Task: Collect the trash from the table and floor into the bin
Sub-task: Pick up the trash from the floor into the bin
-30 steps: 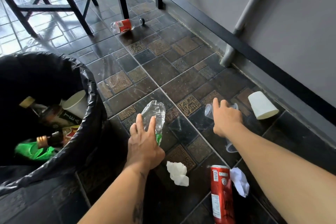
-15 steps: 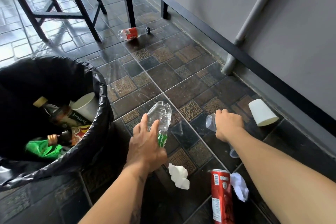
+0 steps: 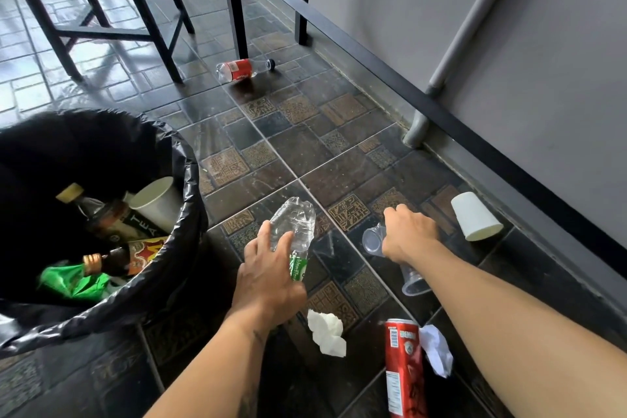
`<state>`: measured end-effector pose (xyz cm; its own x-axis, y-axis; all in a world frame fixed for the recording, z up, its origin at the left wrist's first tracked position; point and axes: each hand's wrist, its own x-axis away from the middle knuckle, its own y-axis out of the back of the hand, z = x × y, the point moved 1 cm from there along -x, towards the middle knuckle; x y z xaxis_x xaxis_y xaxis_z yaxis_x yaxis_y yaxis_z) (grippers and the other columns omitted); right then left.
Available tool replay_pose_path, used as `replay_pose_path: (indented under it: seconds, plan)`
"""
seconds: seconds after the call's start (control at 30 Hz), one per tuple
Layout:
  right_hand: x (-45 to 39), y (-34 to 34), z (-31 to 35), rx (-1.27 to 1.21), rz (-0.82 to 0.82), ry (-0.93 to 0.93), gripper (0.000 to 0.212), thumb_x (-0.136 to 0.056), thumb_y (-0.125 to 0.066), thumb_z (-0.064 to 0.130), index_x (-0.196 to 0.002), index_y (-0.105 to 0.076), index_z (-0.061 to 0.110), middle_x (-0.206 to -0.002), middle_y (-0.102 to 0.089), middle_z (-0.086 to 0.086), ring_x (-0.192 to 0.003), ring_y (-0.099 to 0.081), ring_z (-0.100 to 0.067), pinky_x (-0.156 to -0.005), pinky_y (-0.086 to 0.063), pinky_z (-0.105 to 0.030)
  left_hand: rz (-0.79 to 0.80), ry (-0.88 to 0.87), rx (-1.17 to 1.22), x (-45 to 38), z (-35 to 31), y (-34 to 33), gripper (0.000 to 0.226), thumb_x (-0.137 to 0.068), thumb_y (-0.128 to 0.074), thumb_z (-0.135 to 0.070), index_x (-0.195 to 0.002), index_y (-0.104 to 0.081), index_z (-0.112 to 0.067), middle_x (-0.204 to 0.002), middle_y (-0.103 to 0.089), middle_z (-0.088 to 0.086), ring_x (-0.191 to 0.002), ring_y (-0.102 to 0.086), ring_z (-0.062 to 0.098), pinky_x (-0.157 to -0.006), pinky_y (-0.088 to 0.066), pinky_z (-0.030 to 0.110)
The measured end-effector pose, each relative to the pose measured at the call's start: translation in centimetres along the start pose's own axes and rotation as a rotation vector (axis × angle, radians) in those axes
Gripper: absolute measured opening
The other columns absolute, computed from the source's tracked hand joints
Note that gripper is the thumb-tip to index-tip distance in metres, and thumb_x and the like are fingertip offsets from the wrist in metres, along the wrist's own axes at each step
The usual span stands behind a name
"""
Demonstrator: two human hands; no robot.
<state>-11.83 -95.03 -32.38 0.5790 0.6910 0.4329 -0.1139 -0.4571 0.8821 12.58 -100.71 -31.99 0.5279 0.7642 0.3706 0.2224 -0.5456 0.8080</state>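
Note:
My left hand (image 3: 268, 278) grips a crushed clear water bottle (image 3: 296, 227) with a green label, lifted off the tiled floor just right of the bin (image 3: 190, 200). The bin has a black liner and holds bottles, a white cup and green wrapping. My right hand (image 3: 409, 234) is closed on a clear plastic cup (image 3: 371, 239). A second clear cup (image 3: 414, 282) lies just under my right wrist. On the floor lie a white paper cup (image 3: 475, 217), a white tissue (image 3: 325, 332), a red tube can (image 3: 405, 370), a white wrapper (image 3: 436, 349) and a red-labelled bottle (image 3: 242, 68).
Black stool and table legs (image 3: 234, 0) stand at the back. A grey wall with a black skirting board (image 3: 475, 132) and a grey pipe (image 3: 441, 71) runs along the right side.
My left hand has closed on the clear bottle and raised it. My right hand went from open fingers to a fist around the clear cup. The view shifted downward.

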Motion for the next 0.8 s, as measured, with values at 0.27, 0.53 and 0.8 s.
replay_pose_path:
  seconds: [0.27, 0.53, 0.8]
  plan:
    - [-1.0, 9.0, 0.9, -0.544, -0.215, -0.031, 0.013, -0.084, -0.058, 0.024, -0.096, -0.054, 0.019, -0.102, -0.054, -0.007, -0.090, -0.050, -0.030, -0.073, -0.038, -0.034, -0.267, -0.161, 0.228, -2.3, -5.1, 4.5, 0.081, -0.082, -0.065, -0.032, -0.153, -0.026, -0.033, -0.168, 0.005, -0.002, -0.151, -0.010, 0.028, -0.121, -0.024, 0.042]
    - [2.8, 23.0, 3.2, -0.806, -0.379, 0.117, 0.017, -0.081, -0.060, 0.028, -0.097, -0.063, 0.021, -0.099, -0.066, -0.003, -0.091, -0.059, -0.027, -0.074, -0.045, -0.032, -0.556, -0.273, 0.360, -0.6, -10.0, 16.9, 0.079, -0.079, -0.066, -0.026, -0.150, -0.033, -0.037, -0.168, 0.000, -0.001, -0.153, -0.009, 0.026, -0.121, -0.015, 0.035]
    - [8.4, 27.2, 16.2, -0.974, -0.200, 0.367, 0.007, -0.085, -0.062, 0.028, -0.085, -0.060, 0.021, -0.087, -0.064, -0.002, -0.074, -0.057, -0.018, -0.054, -0.036, -0.027, -0.710, -0.041, 0.274, 5.4, -0.2, 24.4, 0.079, -0.079, -0.066, -0.034, -0.151, -0.035, -0.036, -0.168, -0.001, 0.004, -0.154, -0.007, 0.026, -0.124, -0.013, 0.042]
